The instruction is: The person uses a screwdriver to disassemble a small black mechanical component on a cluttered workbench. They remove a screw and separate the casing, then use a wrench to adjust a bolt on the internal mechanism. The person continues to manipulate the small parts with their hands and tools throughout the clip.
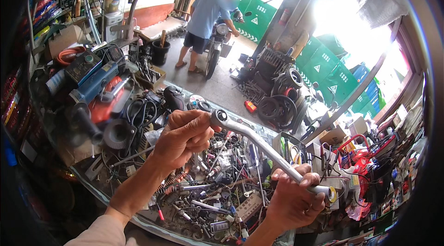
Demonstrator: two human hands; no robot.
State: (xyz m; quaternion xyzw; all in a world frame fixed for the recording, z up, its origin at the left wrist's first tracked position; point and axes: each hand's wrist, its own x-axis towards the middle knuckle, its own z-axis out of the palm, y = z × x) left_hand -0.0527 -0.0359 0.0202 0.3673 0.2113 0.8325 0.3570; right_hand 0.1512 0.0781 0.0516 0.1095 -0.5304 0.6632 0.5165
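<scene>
Two bare forearms rise from the lower edge, and between the hands runs a long silver metal socket wrench with a bent shaft (266,146), held up in the air above a glass-topped workbench (99,186). At the upper end, the left hand (182,139) has its fingers curled around the wrench's round socket head, thumb pressed beside it. Lower down and to the right, the right hand (293,199) is wrapped tight about the handle, whose tip with a yellowish ring shows just past the knuckles. From head to handle the shaft slopes downward to the right, with a gentle bend near the head; its metal is shiny and worn.

Little open room lies under the hands: a heap of loose screws, springs, bits and small hand tools (217,195) covers the bench right to its near edge. To the left, a blue and black power tool (95,81) and coiled black cables crowd the surface. Farther back a concrete floor strip (217,86) gives the only free passage, leading to a person in a blue shirt (206,19) standing by a motorcycle (217,44). Stacked black tyres and engine parts (280,93) close the right side.

Daylight burns out the doorway at upper right, and the fisheye rim darkens the shelves at far left and right, so their goods are hard to make out.
</scene>
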